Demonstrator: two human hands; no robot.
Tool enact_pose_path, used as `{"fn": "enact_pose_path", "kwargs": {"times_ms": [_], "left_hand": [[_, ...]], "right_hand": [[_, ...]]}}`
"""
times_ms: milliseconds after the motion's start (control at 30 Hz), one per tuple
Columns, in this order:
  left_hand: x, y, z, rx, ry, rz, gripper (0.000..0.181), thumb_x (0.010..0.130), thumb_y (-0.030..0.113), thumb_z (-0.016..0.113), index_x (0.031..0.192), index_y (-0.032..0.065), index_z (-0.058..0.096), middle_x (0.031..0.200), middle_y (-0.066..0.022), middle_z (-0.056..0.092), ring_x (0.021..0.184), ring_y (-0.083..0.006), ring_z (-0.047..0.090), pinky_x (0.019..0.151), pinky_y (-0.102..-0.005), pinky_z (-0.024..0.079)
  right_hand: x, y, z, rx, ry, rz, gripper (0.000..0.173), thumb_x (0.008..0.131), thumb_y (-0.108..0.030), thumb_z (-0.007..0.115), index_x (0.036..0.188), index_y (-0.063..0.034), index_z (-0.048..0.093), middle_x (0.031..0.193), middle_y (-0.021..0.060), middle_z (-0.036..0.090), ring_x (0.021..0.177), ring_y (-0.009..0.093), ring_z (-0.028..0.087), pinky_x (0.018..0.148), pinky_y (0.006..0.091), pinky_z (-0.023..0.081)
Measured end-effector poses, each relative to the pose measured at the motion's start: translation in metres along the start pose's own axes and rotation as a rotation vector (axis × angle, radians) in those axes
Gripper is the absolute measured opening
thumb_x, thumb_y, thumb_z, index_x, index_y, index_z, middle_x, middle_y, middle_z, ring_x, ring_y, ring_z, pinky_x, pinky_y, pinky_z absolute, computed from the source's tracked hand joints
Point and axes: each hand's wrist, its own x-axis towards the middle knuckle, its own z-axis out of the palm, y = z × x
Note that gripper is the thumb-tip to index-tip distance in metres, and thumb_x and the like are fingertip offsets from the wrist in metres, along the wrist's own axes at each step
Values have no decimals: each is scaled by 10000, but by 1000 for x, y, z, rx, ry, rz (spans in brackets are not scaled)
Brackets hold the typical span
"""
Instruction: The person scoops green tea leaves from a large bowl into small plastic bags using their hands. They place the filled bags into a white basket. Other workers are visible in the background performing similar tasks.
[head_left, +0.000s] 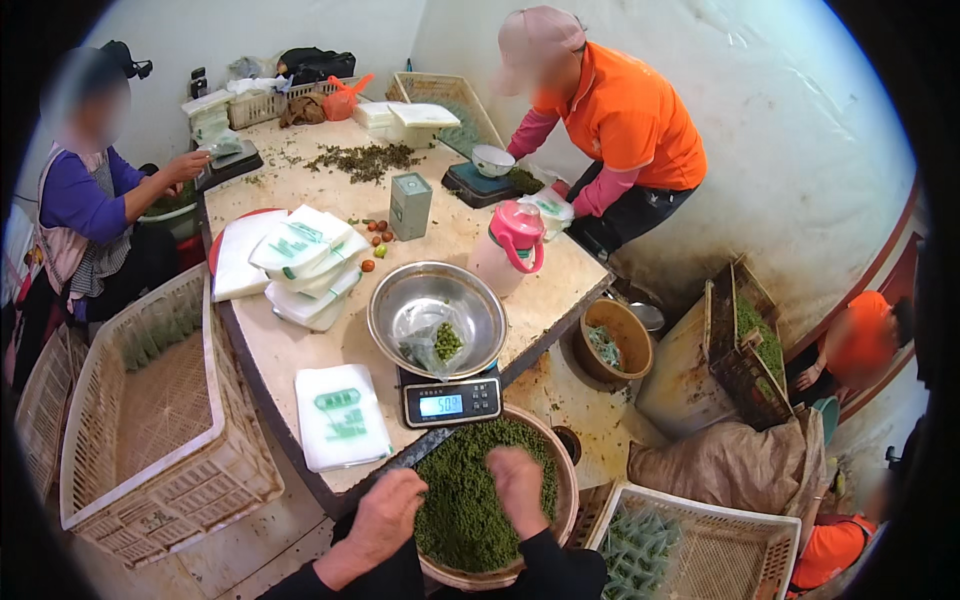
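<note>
A round tub (568, 480) of small green berries, which look like green peppercorns (469, 517), sits before me, below the table corner. My left hand (386, 514) hovers at the tub's left side with fingers curled; whether anything is pinched in them is unclear. Motion blurs my right hand (517, 484), which is over the berries with its fingers bent. Just beyond, a steel bowl (390, 307) rests on a digital scale (452, 401) with a lit display. Inside the bowl lies a clear plastic bag (427, 352) partly filled with green berries (448, 341).
Printed plastic bags (345, 416) lie left of the scale, with more stacked bags (307, 255) behind. A pink-lidded jug (510, 247) and a metal tin (410, 206) stand farther back. Plastic crates (172, 480) flank me, one holding filled bags (637, 544). Co-workers work around the table.
</note>
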Motion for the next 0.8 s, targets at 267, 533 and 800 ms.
{"fn": "enact_pose_path", "kwargs": {"times_ms": [267, 533, 800], "left_hand": [[-41, 2, 22, -7, -213, -79, 223, 704, -44, 635, 920, -7, 592, 949, -141, 557, 874, -316, 575, 736, -352, 492], [-2, -6, -11, 84, 2, -66, 245, 693, -92, 612, 925, -15, 594, 932, -146, 551, 884, -314, 572, 765, -359, 481], [101, 4, -46, 606, 78, 374, 359, 729, 14, 535, 1074, 95, 597, 968, -95, 500, 850, -234, 516, 737, -337, 400]], "right_hand": [[-133, 46, 98, -371, -652, 259, 103, 751, -80, 532, 724, -40, 623, 821, 163, 577, 770, 319, 602, 576, 396, 518], [-81, 43, 31, 700, -132, 472, 113, 750, 28, 639, 861, 5, 628, 848, 78, 574, 780, 176, 558, 667, 282, 483], [80, -68, -57, 922, 58, 200, 146, 780, 38, 624, 925, 35, 613, 957, 47, 570, 842, 92, 524, 735, 207, 433]]}}
